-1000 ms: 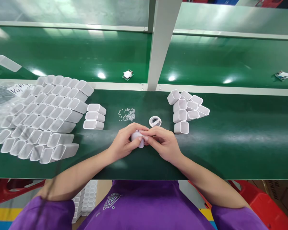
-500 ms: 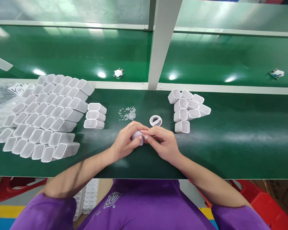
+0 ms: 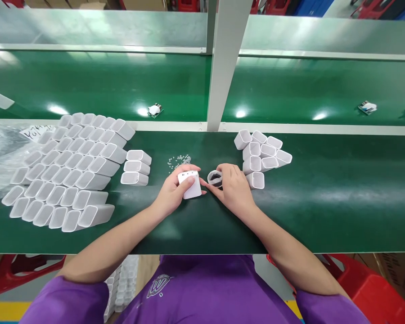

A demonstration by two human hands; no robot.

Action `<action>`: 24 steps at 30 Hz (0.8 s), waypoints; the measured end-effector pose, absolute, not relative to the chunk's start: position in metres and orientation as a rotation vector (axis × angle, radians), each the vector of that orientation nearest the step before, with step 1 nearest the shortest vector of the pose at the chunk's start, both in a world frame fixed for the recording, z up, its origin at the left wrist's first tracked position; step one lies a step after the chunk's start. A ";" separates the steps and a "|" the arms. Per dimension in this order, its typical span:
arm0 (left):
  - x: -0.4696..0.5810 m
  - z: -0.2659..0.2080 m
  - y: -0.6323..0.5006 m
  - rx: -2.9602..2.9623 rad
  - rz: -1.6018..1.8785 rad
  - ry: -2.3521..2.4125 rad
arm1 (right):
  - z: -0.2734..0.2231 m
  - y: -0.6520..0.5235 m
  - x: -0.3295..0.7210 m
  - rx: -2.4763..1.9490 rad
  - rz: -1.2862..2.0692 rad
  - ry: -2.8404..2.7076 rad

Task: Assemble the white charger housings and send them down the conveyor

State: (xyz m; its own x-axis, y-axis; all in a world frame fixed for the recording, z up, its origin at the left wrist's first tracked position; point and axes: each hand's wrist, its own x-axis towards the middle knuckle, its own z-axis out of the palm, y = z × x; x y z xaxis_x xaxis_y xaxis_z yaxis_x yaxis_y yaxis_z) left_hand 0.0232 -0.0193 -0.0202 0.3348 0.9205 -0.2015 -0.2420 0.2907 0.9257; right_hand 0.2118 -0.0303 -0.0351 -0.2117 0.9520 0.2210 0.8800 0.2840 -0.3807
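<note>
A small white plastic housing (image 3: pixel 190 185) with rounded corners and small openings along its top edge is in my left hand (image 3: pixel 171 191), the thumb lying across its face. My right hand (image 3: pixel 235 191) is closed at the right side of a white ring-shaped roll (image 3: pixel 215 178), dark inside. One stretched finger of that hand reaches below the roll towards the housing. Just beyond my left hand lies a scatter of tiny clear pieces (image 3: pixel 179 161) on the green table.
Many open white sleeves (image 3: pixel 69 168) stand packed at left, with three more (image 3: pixel 137 167) beside them. Another group (image 3: pixel 263 153) is right of my right hand. Clear plastic bagging (image 3: pixel 6 157) lies far left. Circuit boards (image 3: pixel 154 110) sit on the green belt behind a metal post (image 3: pixel 219 67).
My hands have moved apart. The left now shows the white housing's flat face; the right has left it and reached to the roll. The view has tilted up slightly, and boards on the belt have shifted left.
</note>
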 end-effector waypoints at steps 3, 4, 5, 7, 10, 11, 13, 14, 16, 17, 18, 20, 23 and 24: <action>0.026 -0.020 -0.021 0.972 0.970 0.838 | -0.023 -0.030 0.215 -1.560 0.595 -1.924; 0.026 -0.020 -0.022 0.982 0.970 0.819 | -0.018 -0.030 0.216 -1.496 0.747 -1.834; 0.027 -0.020 -0.023 0.990 0.964 0.798 | -0.013 -0.031 0.215 -1.418 0.885 -1.745; 0.029 -0.021 -0.027 0.995 0.958 0.763 | -0.005 -0.036 0.212 -1.272 1.061 -1.602; 0.032 -0.023 -0.033 0.992 0.945 0.722 | -0.002 -0.046 0.204 -1.191 0.996 -1.548; 0.032 -0.023 -0.035 0.997 0.941 0.716 | -0.003 -0.049 0.202 -1.192 0.933 -1.559; 0.033 -0.023 -0.038 1.014 0.935 0.721 | -0.006 -0.052 0.198 -1.198 0.818 -1.589; 0.033 -0.023 -0.040 1.025 0.932 0.730 | -0.007 -0.053 0.196 -1.198 0.775 -1.606; 0.033 -0.022 -0.041 1.045 0.926 0.743 | -0.008 -0.053 0.195 -1.187 0.712 -1.642; 0.033 -0.022 -0.041 1.053 0.924 0.744 | -0.009 -0.052 0.194 -1.180 0.686 -1.662; 0.033 -0.022 -0.041 1.059 0.927 0.743 | -0.009 -0.052 0.194 -1.174 0.664 -1.677; 0.033 -0.021 -0.041 1.070 0.940 0.736 | -0.009 -0.052 0.194 -1.170 0.647 -1.689; 0.033 -0.020 -0.041 1.078 0.935 0.753 | -0.009 -0.052 0.193 -1.168 0.655 -1.685; 0.033 -0.020 -0.041 1.077 0.927 0.760 | -0.010 -0.052 0.193 -1.167 0.657 -1.682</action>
